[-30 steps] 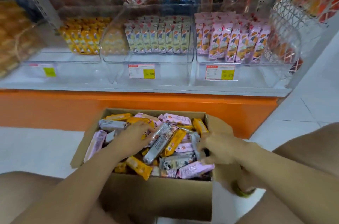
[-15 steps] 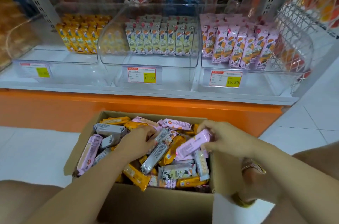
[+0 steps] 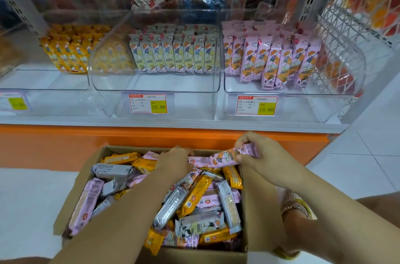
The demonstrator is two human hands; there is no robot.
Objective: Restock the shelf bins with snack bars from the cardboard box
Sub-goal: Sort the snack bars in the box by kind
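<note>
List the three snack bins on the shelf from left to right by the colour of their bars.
Yellow bars bin → grey-green bars bin → pink bars bin.

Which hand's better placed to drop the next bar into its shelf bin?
Right. The right hand already pinches a pink bar above the cardboard box, below the pink-bar bin. The left hand is down among the loose bars with another pink bar at its fingertips.

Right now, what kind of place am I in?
Most likely a shop's snack aisle: clear shelf bins of upright snack bars, price tags reading 15.80 on their fronts, and an open cardboard box of loose bars on the floor.
</note>
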